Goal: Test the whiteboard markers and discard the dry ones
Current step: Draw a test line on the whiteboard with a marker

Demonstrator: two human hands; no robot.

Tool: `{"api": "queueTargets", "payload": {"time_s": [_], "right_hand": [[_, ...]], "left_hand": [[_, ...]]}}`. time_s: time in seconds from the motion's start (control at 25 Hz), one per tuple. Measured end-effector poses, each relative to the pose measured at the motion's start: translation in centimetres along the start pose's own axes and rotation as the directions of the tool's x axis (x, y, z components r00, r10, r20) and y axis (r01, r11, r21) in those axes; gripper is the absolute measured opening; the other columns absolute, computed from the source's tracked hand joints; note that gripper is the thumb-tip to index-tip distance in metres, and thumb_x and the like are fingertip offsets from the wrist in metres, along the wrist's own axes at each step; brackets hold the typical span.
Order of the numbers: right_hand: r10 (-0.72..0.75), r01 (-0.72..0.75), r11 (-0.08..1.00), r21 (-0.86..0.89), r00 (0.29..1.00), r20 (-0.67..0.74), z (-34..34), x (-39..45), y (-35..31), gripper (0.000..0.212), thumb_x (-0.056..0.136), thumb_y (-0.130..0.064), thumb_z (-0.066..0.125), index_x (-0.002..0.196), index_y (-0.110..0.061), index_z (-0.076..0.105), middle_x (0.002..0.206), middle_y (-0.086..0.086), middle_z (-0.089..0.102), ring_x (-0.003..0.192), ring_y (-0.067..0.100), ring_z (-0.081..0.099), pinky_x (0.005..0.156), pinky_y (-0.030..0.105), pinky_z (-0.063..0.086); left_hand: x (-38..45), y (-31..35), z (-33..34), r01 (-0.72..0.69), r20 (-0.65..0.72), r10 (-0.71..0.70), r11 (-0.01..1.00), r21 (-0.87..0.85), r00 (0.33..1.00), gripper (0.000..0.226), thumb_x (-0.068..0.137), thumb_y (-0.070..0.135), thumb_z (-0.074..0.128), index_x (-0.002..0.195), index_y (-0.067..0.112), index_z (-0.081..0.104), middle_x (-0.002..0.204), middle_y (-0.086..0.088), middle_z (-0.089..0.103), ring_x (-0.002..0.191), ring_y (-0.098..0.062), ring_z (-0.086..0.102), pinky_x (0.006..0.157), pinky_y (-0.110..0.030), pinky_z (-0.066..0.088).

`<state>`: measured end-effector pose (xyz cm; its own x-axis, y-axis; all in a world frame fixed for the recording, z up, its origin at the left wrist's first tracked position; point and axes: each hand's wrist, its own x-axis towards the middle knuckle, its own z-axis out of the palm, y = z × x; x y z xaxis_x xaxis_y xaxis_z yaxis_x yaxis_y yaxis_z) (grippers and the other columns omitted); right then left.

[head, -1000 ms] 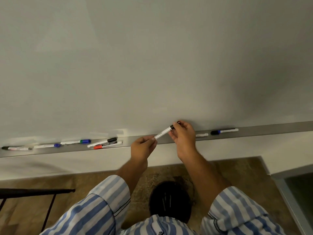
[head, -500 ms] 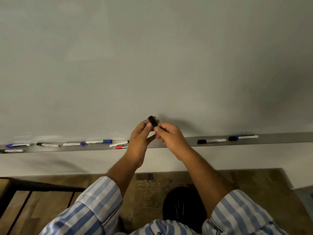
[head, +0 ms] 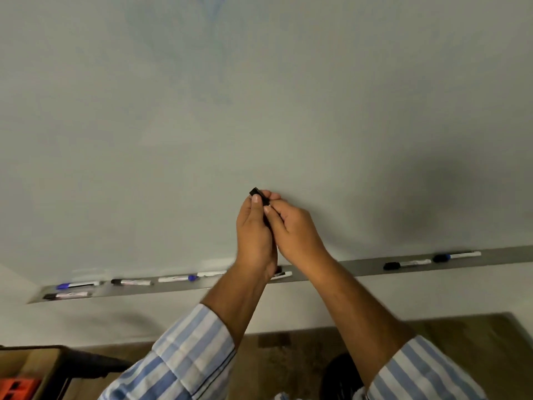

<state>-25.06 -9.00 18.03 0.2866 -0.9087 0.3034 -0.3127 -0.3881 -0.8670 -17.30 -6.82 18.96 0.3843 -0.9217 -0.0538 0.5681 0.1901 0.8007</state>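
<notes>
Head view: a black marker (head: 260, 197) was gripped by both curled hands, left hand (head: 253, 235) and right hand (head: 297, 230), before the whiteboard (head: 259, 96); the tray (head: 346, 268) was seen at six o'clock; brown floor (head: 288, 356) beneath.

Dim, even light; soft shadows, wide-angle bowing at edges.

A pale wall (head: 403, 295) is seen below a grey metal ledge (head: 357, 268) that runs across the view. Beneath the wall, a mottled brown floor (head: 288, 368) is shown. At the lower left, a dark frame (head: 86, 362) and a wooden surface (head: 26, 362) are visible, with an orange object (head: 17, 386) at the corner. Soft shadows are cast on the upper surface at the right.
</notes>
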Motion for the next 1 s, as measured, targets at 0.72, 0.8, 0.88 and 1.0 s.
{"api": "queueTargets", "payload": {"time_s": [0.72, 0.8, 0.88, 1.0], "right_hand": [[-0.157, 0.206, 0.862, 0.463, 0.977, -0.142, 9.6, 2.7, -19.3, 0.019, 0.109, -0.006, 0.056, 0.123, -0.017, 0.062, 0.105, 0.011, 0.076, 0.071, 0.022, 0.065, 0.058, 0.032, 0.056], [-0.152, 0.178, 0.770, 0.612, 0.984, -0.095, 8.7, 3.2, -21.2, 0.021, 0.111, -0.007, 0.049, 0.118, -0.015, 0.068, 0.109, 0.013, 0.076, 0.073, 0.022, 0.064, 0.056, 0.029, 0.053], [-0.149, 0.137, 0.633, 0.762, 0.987, -0.054, 8.0, 3.9, -23.4, 0.031, 0.109, -0.007, 0.046, 0.122, -0.017, 0.072, 0.116, 0.014, 0.076, 0.079, 0.019, 0.067, 0.061, 0.027, 0.056], [-0.180, 0.185, 0.445, 0.876, 0.977, -0.114, 7.4, 5.1, -26.4, 0.036, 0.094, -0.005, 0.060, 0.124, -0.020, 0.072, 0.116, 0.010, 0.076, 0.091, 0.015, 0.072, 0.074, 0.024, 0.061]], "left_hand": [[2.9, 26.5, -10.9, -0.560, 0.116, 0.549, 0.799, 0.219, 0.828, 0.026, 0.107, 0.013, 0.059, 0.132, 0.012, 0.069, 0.098, 0.006, 0.075, 0.098, -0.014, 0.071, 0.092, -0.041, 0.064], [3.6, 29.6, -10.8, -0.691, 0.211, 0.660, 0.656, 0.305, 0.721, 0.027, 0.109, 0.009, 0.049, 0.131, 0.016, 0.064, 0.094, -0.001, 0.067, 0.087, -0.016, 0.066, 0.075, -0.039, 0.062], [4.4, 33.1, -10.4, -0.765, 0.268, 0.723, 0.548, 0.339, 0.637, 0.025, 0.105, 0.003, 0.040, 0.118, 0.013, 0.059, 0.091, -0.003, 0.060, 0.074, -0.017, 0.054, 0.061, -0.040, 0.048], [5.5, 37.9, -9.3, -0.829, 0.322, 0.780, 0.416, 0.374, 0.537, 0.024, 0.094, 0.001, 0.036, 0.103, 0.014, 0.055, 0.087, -0.001, 0.054, 0.071, -0.014, 0.045, 0.062, -0.037, 0.039]]}}
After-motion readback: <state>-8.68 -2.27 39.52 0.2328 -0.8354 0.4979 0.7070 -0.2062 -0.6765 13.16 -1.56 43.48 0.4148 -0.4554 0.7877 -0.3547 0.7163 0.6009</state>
